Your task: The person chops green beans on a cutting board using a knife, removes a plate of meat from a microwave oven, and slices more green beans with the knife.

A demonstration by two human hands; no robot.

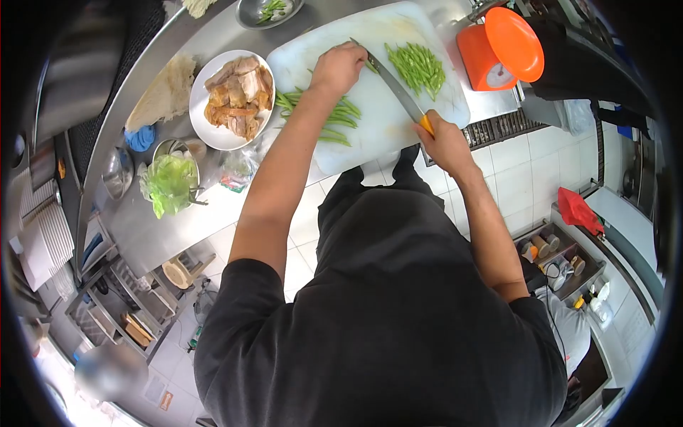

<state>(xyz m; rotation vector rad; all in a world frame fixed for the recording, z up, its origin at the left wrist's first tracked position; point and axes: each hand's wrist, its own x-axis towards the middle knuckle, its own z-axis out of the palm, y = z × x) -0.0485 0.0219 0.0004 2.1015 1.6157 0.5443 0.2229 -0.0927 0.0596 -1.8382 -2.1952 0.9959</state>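
My right hand (449, 146) grips the yellow handle of a long kitchen knife (398, 91), its blade slanting up and left across the white cutting board (384, 135). Near the blade's tip, my left hand (340, 67) presses down with curled fingers on green beans, mostly hidden beneath it. Whole green beans (341, 110) lie beside and under my left forearm. To the right of the blade is a pile of cut green beans (418, 67), with a small green piece (371, 67) close against the knife.
A white plate of cooked meat pieces (238, 96) stands left of the board. Lettuce (171, 181) in a metal bowl and a plastic bag (240, 169) are nearby. A metal bowl (269, 11) holds green pieces behind. An orange kitchen scale (491, 60) stands at right.
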